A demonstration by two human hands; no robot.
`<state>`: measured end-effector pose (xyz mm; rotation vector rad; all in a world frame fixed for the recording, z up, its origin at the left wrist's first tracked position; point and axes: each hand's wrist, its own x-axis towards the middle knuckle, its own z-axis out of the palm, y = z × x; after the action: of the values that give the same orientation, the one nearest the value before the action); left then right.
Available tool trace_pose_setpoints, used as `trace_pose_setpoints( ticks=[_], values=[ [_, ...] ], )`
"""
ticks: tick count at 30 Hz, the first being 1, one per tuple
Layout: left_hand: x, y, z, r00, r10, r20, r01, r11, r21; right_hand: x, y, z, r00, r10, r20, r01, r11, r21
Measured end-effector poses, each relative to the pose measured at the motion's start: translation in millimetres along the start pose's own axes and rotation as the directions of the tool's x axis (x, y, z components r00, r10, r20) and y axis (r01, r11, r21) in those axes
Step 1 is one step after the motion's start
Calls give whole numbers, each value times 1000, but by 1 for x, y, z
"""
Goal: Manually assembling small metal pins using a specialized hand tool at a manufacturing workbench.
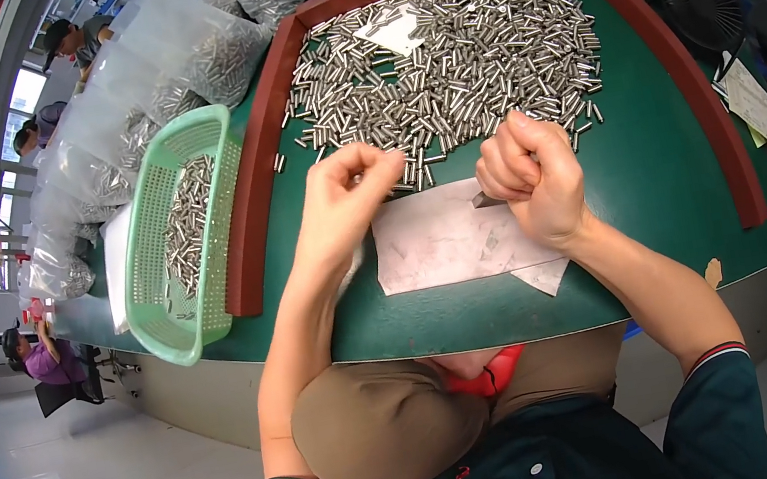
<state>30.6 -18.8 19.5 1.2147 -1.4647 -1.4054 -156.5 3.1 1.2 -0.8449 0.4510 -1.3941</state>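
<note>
My left hand [350, 189] is closed above the green tabletop, thumb and forefinger pinched together at the near edge of a pile of short metal pins [466, 63]. What the pinch holds, if anything, is too small to make out. To its right my right hand [536, 178] is curled into a fist around a dark metal tool [487, 200]. Only a short flat end of that tool sticks out on the left; the rest is hidden in the palm. Below both hands lies a smudged pale sheet [445, 244]. A white paper piece [394, 32] rests on the pile.
A dark red wooden frame [259, 189] borders the pins on three sides. Left of it stands a green perforated basket [143, 290] with more pins. Clear bags of pins [221, 58] line the back left. A black fan [699, 2] is at the right. Other people sit far left.
</note>
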Motion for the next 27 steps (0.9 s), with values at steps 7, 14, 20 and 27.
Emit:
trace_pose_setpoints(
  ticks=[7, 14, 20, 27],
  values=[
    [11, 4, 19, 958, 232, 167, -273, 574, 772, -2, -1, -1, 1000, 12, 12, -11, 999, -51],
    [16, -4, 26, 934, 316, 168, -325, 552, 768, -1, -3, -4, 1000, 5, 1, -5, 999, -32],
    [13, -13, 18, 926, 344, 159, -347, 604, 717, 2, 0, -2, 1000, 27, -2, -27, 1000, -13],
    [12, -17, 13, 927, -108, 360, 348, 607, -715, 0, 0, 0, 998, 55, -41, -54, 998, 35]
  ],
)
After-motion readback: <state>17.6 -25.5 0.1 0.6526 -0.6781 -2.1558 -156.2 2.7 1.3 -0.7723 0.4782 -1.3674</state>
